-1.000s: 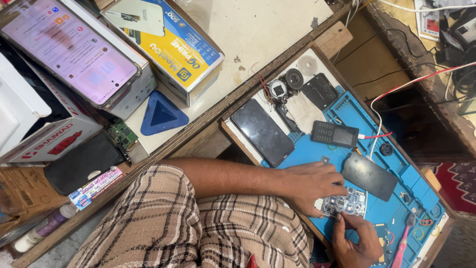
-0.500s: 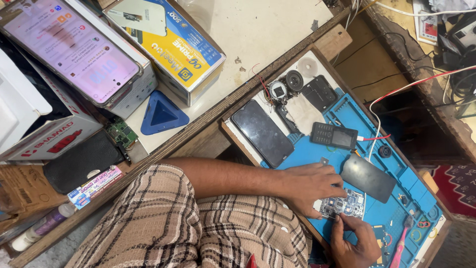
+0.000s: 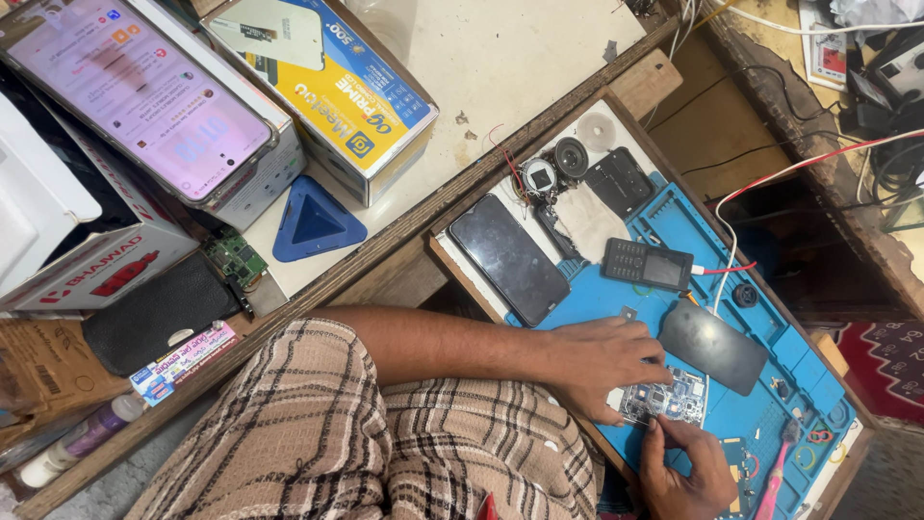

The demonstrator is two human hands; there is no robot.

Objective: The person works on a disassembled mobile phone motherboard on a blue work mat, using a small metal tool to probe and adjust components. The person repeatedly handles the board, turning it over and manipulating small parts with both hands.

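On the blue silicone repair mat [image 3: 674,241], just beside the dark oval phone cover [image 3: 714,345], the left hand [image 3: 602,361] presses flat, unclenched, on the small populated circuit board [image 3: 669,403]—judged light, stiff, fragile, best held by its edges—while the right hand [image 3: 685,467] pinches a slender tool.

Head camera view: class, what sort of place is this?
Probably a phone repair bench: a bare circuit board under both hands on a blue repair mat, a keypad phone, and loose parts nearby.
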